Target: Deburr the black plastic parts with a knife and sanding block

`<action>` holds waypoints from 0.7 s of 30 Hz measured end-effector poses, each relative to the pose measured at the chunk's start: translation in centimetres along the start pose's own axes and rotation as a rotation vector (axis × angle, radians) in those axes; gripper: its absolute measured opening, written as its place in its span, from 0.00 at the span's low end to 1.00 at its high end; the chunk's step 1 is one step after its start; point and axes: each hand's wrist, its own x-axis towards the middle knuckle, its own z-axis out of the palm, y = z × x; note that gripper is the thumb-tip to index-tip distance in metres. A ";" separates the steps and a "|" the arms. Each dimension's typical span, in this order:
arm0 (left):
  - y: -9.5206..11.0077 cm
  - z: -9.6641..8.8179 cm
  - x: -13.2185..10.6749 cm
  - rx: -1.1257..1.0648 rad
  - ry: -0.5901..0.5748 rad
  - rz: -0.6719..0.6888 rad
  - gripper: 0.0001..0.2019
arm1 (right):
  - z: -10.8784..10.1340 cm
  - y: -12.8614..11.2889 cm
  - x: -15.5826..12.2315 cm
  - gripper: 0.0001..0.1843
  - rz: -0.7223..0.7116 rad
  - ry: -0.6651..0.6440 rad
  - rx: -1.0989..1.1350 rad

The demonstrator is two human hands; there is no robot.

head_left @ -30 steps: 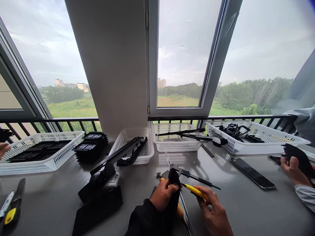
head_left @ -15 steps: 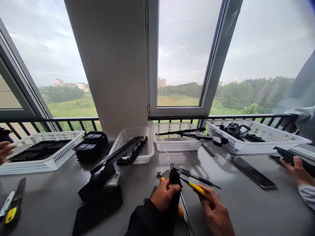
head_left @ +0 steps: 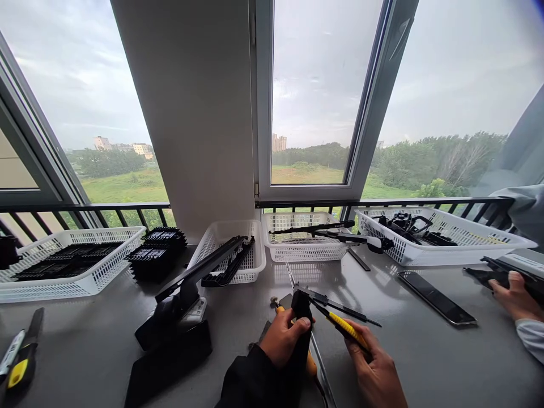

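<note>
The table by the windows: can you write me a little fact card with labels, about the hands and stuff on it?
Place: grey table
Left hand: holds a long black part
Right hand: holds a yellow-and-black tool
Tool tip: close to the part; touching or not, I can't tell
Just beyond the hands: a dark caliper
Back row: four white baskets

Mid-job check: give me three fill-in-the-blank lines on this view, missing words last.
1. The left hand grips a part coloured ____.
2. The right hand holds a slim tool with bright ____ on its handle.
3. The baskets near the railing are coloured ____.

Missing words: black; yellow; white.
</note>
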 end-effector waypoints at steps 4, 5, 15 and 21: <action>0.2 0.0 0.1 0.030 0.005 0.018 0.20 | -0.2 -0.5 0.0 0.22 -0.075 -0.097 -0.025; 0.2 0.0 0.1 0.043 0.010 0.023 0.19 | -0.2 -0.6 0.0 0.21 -0.090 -0.095 -0.035; 0.9 0.1 -0.4 0.133 0.040 0.039 0.17 | -0.3 -0.1 -0.1 0.20 -0.125 -0.072 -0.104; 0.5 0.0 0.1 0.150 0.050 0.060 0.18 | 0.2 -1.6 -0.6 0.19 -0.103 -0.029 -0.073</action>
